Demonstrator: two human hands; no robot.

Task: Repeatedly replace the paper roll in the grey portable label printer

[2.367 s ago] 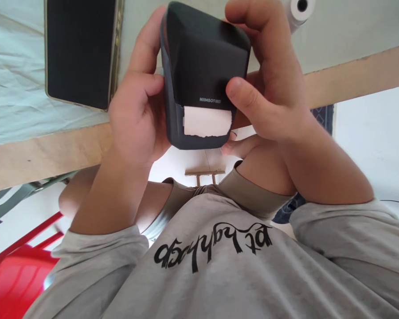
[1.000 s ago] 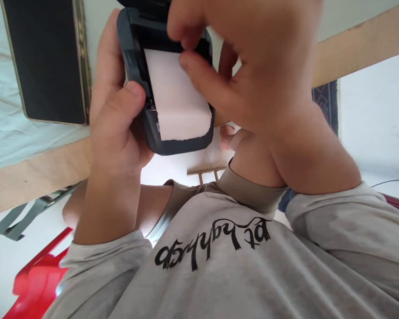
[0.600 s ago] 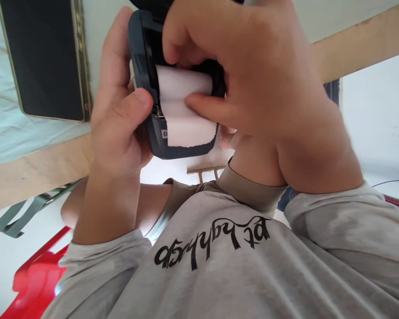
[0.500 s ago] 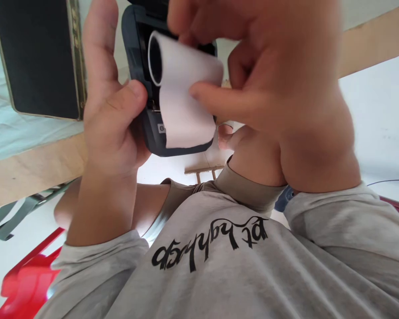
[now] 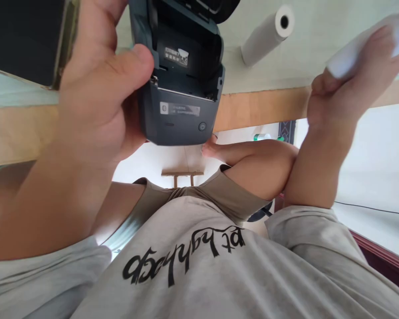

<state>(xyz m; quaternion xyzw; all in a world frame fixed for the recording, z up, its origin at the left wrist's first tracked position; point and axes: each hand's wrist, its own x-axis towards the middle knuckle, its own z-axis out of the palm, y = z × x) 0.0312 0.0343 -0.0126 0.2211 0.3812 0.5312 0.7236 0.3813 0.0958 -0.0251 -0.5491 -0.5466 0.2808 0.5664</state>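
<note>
Pale green tabletop (image 5: 306,48) is stretching behind. The left hand (image 5: 98,86) is clamping a dark grey plastic printer (image 5: 186,84) between thumb and fingers, black lid (image 5: 224,10) gaping. The right hand (image 5: 355,82) is gripping blurred white paper (image 5: 347,56); between the hands, a cylindrical white roll (image 5: 262,40) is resting.
</note>
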